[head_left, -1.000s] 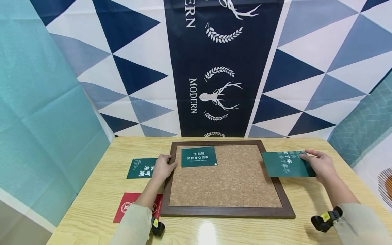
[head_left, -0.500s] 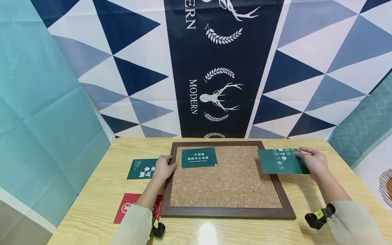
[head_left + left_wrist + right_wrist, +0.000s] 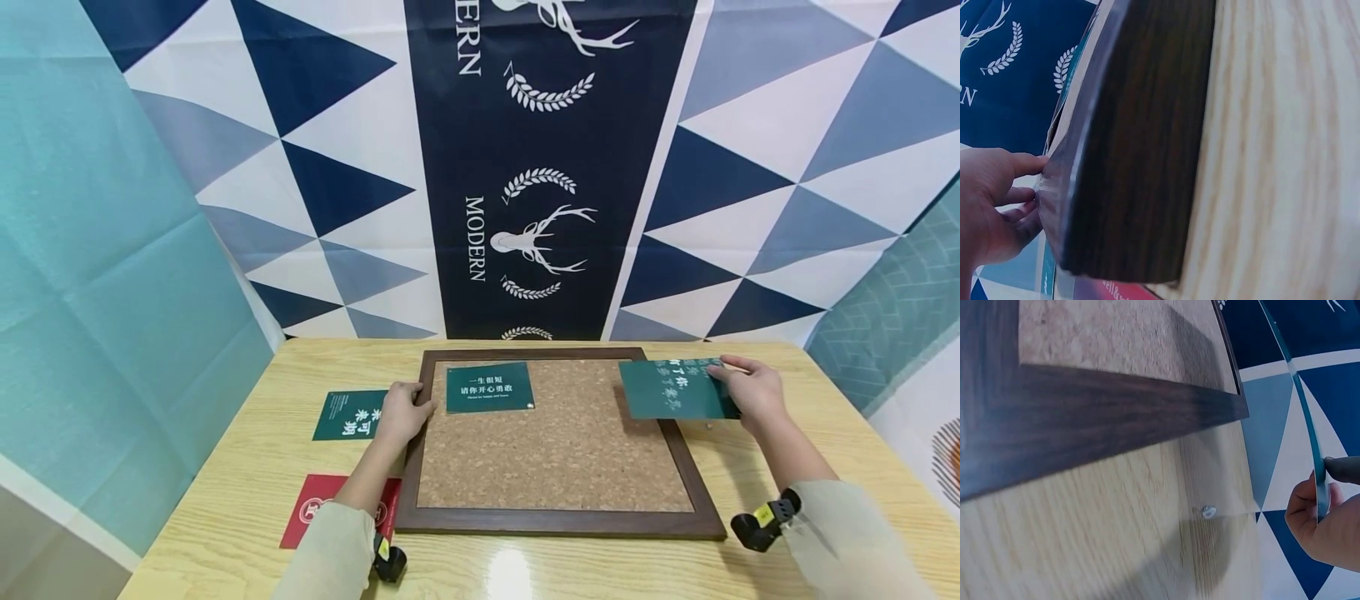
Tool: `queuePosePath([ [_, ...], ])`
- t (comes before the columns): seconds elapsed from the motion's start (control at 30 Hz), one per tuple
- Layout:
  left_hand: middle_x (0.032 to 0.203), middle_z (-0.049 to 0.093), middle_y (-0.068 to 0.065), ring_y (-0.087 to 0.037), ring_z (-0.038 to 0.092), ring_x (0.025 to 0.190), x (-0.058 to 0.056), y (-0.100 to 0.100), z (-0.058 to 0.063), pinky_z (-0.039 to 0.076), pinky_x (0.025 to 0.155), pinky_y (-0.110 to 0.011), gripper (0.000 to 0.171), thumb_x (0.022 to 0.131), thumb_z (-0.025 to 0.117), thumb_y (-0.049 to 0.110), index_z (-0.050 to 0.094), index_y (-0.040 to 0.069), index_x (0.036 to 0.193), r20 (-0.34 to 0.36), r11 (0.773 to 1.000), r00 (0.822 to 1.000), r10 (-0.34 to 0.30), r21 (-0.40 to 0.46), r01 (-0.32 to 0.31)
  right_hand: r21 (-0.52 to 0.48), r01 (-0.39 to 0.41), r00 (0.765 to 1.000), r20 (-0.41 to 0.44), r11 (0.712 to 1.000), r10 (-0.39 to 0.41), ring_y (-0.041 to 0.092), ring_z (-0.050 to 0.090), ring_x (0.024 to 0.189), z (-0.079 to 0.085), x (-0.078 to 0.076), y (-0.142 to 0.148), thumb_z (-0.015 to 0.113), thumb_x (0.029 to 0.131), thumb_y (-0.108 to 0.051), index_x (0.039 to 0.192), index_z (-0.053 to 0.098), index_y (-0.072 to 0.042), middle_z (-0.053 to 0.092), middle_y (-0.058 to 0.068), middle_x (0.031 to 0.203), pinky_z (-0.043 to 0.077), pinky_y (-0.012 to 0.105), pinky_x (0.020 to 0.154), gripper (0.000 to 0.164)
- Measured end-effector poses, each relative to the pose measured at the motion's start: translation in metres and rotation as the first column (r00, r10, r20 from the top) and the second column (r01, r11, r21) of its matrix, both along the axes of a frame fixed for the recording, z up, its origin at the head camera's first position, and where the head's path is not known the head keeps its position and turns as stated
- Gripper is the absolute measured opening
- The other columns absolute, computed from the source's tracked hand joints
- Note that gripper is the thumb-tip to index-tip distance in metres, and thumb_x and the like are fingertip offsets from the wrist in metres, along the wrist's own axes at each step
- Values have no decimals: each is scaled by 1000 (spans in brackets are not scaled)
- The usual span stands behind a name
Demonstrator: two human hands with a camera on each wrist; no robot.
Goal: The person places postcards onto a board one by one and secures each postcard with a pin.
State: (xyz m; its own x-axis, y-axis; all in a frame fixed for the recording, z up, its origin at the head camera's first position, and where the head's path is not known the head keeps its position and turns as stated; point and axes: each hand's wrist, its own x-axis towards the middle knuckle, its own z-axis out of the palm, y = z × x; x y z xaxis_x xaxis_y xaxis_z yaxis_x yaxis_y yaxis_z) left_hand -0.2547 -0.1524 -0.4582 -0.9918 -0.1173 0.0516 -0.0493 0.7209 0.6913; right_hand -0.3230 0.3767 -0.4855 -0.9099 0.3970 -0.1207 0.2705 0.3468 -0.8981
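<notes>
A cork board (image 3: 555, 458) with a dark brown wooden frame lies on the table. My left hand (image 3: 405, 413) grips its left edge; in the left wrist view, the fingers (image 3: 1025, 165) meet the side of the frame (image 3: 1135, 144). A green card (image 3: 483, 387) with white lettering lies on the cork at upper left, a pin at its lower right corner. My right hand (image 3: 753, 394) pinches a second green card (image 3: 660, 396) by its right end, above the board's right frame. The right wrist view shows that card (image 3: 1310, 419) edge-on between thumb and curled fingers.
Left of the board lie another green card (image 3: 345, 417) and a red card (image 3: 318, 500), both partly covered by the left arm. A small shiny pin (image 3: 1209, 512) sits on the table (image 3: 225, 500) right of the board. A patterned cloth (image 3: 555, 167) hangs behind.
My right hand has moved left and slightly toward the back, bringing its green card over the cork's right side. The left hand keeps its place on the frame.
</notes>
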Motion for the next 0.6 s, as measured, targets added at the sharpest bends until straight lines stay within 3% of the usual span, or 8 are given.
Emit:
queuePosePath([
  [0.2, 117, 48, -20, -33, 48, 109, 0, 0, 0, 44, 86, -44, 46, 82, 61, 22, 52, -3, 120, -1, 1000, 1000, -2, 5, 2, 10, 11, 1000, -4, 1000, -11, 11, 49, 88, -5, -10, -9, 55, 78, -54, 133, 39, -19, 28, 13, 134, 51, 25, 58, 67],
  [0.43, 118, 48, -21, -34, 47, 110, -1, 0, -1, 44, 87, -45, 46, 82, 61, 22, 52, -3, 120, -1, 1000, 1000, 2, 9, -2, -22, 12, 1000, -20, 1000, -12, 5, 51, 77, -6, -10, -19, 58, 76, -52, 129, 43, -19, 38, 4, 114, 51, 26, 58, 64],
  [0.6, 117, 48, -21, -34, 48, 110, -1, -1, -2, 44, 87, -45, 46, 82, 61, 23, 52, -3, 120, -5, 1000, 1000, 0, 3, 0, -41, -7, 1000, -7, 999, 7, 2, 52, 72, 3, -2, -29, 60, 75, -51, 124, 45, -22, 42, 0, 103, 50, 24, 55, 59],
])
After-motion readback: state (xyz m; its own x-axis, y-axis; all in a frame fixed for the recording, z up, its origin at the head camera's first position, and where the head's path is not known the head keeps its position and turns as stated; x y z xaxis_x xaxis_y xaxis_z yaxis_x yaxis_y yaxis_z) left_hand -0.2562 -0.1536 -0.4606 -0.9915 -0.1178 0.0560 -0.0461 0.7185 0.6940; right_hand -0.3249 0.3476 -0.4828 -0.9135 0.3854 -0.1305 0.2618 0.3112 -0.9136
